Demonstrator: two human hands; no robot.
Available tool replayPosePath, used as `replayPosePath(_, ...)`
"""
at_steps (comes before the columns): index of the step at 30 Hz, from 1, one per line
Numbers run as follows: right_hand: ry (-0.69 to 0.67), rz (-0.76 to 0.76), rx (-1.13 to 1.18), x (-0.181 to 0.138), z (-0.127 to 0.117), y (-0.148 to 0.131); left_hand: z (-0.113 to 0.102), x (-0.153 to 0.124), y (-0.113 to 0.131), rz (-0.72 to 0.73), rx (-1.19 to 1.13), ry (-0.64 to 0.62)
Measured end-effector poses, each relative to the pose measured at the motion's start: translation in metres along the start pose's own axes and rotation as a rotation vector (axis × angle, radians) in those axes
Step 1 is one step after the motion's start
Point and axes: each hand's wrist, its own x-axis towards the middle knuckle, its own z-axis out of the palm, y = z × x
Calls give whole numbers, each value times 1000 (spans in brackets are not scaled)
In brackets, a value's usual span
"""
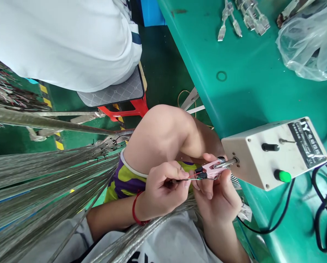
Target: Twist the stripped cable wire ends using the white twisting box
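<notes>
My left hand (166, 188), with a red band at the wrist, is closed in a pinch on the end of a thin cable. Fine red and green wires (194, 178) run from its fingertips to the black jaws of a pink clip (211, 169). The clip sits on the metal shaft (229, 163) of a beige box (245, 153) with a knob, a switch and a green button. My right hand (220, 199) is closed around the clip, thumb on the near side and fingers beneath and behind it. The wire tips inside the jaws are too small to make out.
The box stands on a green table (234, 98) near its edge. Further back lie cables with USB plugs (251, 16) and a clear plastic bag (311, 44). Black cords (324, 204) coil at right. Long grey cables (56, 190) hang at left. A person in white sits on a red stool (136, 106).
</notes>
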Motion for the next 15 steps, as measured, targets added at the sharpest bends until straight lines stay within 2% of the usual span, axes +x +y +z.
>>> replayPosePath(8,51,-28,-71,3,-8,6,2,2,1,-9,44,16)
replayPosePath(15,23,-36,-91,3,-12,11,2,0,-1,-22,43,-3)
